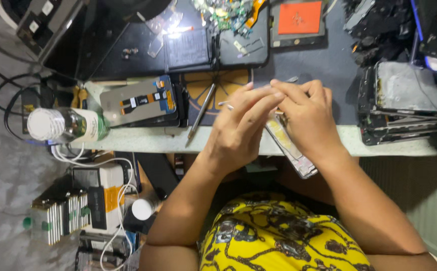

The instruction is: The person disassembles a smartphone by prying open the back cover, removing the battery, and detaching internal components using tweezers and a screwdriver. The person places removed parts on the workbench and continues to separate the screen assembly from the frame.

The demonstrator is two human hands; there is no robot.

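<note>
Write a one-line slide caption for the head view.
Both hands, left hand and right hand, work on a phone frame at a cluttered repair bench.

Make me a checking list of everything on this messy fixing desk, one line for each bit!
Surface: pale bench edge with a dark mat behind it.
Job's things: phone frame gripped between both hands, sticking out over the bench edge; thin metal tool at the left fingertips.
Clutter: screen panel lying face down, spudger, clear bottle, orange pad, stacked phone parts, circuit scraps.
Grippers: left hand pinching the tool; right hand closed on the frame.
Cables: white cable and black cable at the bench's left end.
Surroundings: boxes of parts on the floor; yellow patterned clothing.
</note>
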